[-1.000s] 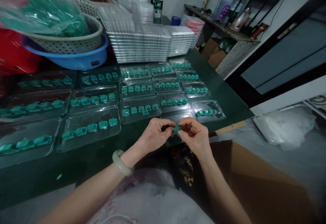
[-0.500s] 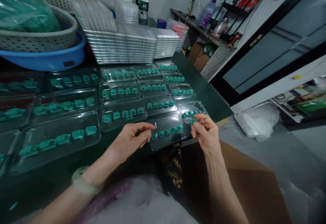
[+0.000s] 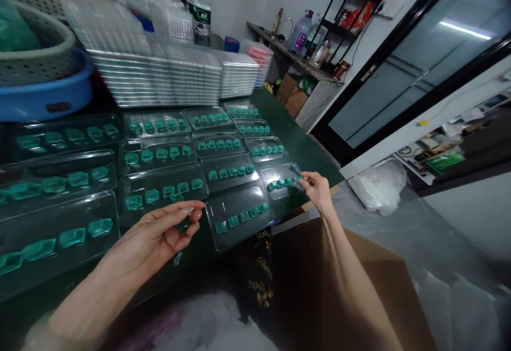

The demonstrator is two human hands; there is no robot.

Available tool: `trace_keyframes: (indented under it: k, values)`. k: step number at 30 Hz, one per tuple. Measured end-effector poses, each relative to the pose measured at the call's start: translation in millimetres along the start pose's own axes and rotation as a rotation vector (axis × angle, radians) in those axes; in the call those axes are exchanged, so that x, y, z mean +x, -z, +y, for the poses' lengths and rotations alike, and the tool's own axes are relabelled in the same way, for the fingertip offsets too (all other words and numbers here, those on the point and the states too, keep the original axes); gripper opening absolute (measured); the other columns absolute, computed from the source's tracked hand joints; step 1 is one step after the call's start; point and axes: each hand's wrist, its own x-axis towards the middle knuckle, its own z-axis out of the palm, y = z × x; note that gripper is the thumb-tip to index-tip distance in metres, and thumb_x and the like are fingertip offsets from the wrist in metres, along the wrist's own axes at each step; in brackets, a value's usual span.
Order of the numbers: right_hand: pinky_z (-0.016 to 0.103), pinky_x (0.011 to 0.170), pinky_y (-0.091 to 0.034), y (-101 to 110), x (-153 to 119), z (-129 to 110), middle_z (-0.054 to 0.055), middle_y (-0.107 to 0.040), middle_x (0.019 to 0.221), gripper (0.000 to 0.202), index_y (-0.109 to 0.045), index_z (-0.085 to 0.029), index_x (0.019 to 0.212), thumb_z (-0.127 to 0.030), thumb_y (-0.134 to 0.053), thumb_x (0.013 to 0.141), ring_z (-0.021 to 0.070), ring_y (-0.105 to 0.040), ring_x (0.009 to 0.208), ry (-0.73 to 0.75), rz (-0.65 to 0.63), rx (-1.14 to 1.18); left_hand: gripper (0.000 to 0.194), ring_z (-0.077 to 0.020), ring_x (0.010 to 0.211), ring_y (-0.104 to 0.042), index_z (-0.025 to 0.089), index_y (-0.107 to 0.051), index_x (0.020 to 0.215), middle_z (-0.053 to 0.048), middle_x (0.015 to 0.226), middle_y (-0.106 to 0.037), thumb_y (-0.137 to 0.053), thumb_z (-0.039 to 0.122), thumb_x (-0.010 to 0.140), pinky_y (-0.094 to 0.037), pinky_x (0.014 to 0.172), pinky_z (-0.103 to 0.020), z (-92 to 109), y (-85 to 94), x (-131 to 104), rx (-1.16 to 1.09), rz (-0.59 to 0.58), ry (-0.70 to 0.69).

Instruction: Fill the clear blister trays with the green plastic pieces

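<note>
Clear plastic trays lie in rows, each with a line of teal-green translucent pieces. My right hand (image 3: 317, 188) is at the right edge of the rightmost tray (image 3: 271, 194), its thumb and fingers pinched on a small green piece (image 3: 298, 179) at the end of that tray's row. My left hand (image 3: 167, 228) hovers in front of the trays, left of the near clear tray (image 3: 223, 242), with fingers curled and tips together. A greenish patch shows between its fingers, but I cannot make out whether it is a held piece.
Stacks of clear plastic trays (image 3: 159, 79) stand at the back of the dark green table (image 3: 303, 132). A blue basin (image 3: 43, 95) with a grey basket (image 3: 40, 66) sits at back left, beside a water bottle (image 3: 197, 7). A cardboard box (image 3: 371, 287) stands below right.
My right hand has brought the green piece to the end of the row in the rightmost tray. My left hand has moved left, away from the near tray. The view has shifted right.
</note>
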Motion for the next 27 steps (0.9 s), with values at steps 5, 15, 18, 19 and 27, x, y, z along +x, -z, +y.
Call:
trace_keyframes:
  k: [5,15,18,19,27]
  values:
    - [0.026,0.056,-0.042,-7.4,7.5,4.5,0.005,-0.059,0.070,0.022,-0.067,-0.014,0.082,-0.027,-0.055,0.068,0.0144,-0.052,0.059,0.051,-0.043,-0.170,0.021,-0.0150,0.075,-0.058,0.011,-0.068,0.085,-0.009,0.087,-0.062,-0.062,0.004,0.066,-0.052,0.065,-0.021,-3.3,-0.3,2.5,-0.038,0.008,-0.001]
    - [0.024,0.061,-0.038,-6.5,13.8,-11.8,0.005,-0.056,0.071,0.017,-0.068,-0.016,0.078,-0.017,-0.052,0.073,0.0143,-0.053,0.062,0.198,-0.248,-0.431,0.019,-0.0151,0.071,-0.059,0.010,-0.068,0.085,-0.010,0.085,-0.062,-0.062,0.006,0.068,-0.052,0.059,-0.021,-3.0,-3.5,2.7,-0.044,-0.028,-0.001]
    - [0.024,0.061,-0.037,-7.5,11.5,-19.7,0.005,-0.055,0.072,0.015,-0.066,-0.016,0.072,-0.014,-0.051,0.072,0.0143,-0.053,0.064,0.222,-0.275,-0.474,0.020,-0.0145,0.070,-0.059,0.011,-0.067,0.088,-0.010,0.085,-0.062,-0.063,0.009,0.068,-0.051,0.058,-0.021,-6.0,-3.3,2.0,-0.047,-0.071,0.001]
    - [0.024,0.060,-0.037,-8.1,10.2,-21.7,0.006,-0.055,0.073,0.015,-0.066,-0.016,0.071,-0.014,-0.051,0.072,0.0141,-0.053,0.063,0.223,-0.272,-0.485,0.020,-0.0140,0.070,-0.059,0.011,-0.067,0.088,-0.009,0.085,-0.062,-0.063,0.009,0.069,-0.051,0.059,-0.020,-7.1,-3.4,1.7,-0.054,-0.083,0.007]
    - [0.023,0.056,-0.039,14.3,8.0,-18.2,0.002,-0.060,0.068,0.048,-0.049,-0.014,0.119,-0.019,-0.054,0.072,0.0127,-0.051,0.055,0.171,-0.153,-0.427,0.029,-0.0255,0.092,-0.058,0.009,-0.064,0.095,-0.015,0.096,-0.061,-0.054,0.004,0.068,-0.050,0.072,-0.033,-2.8,-16.3,-9.1,-0.202,-0.171,0.056]
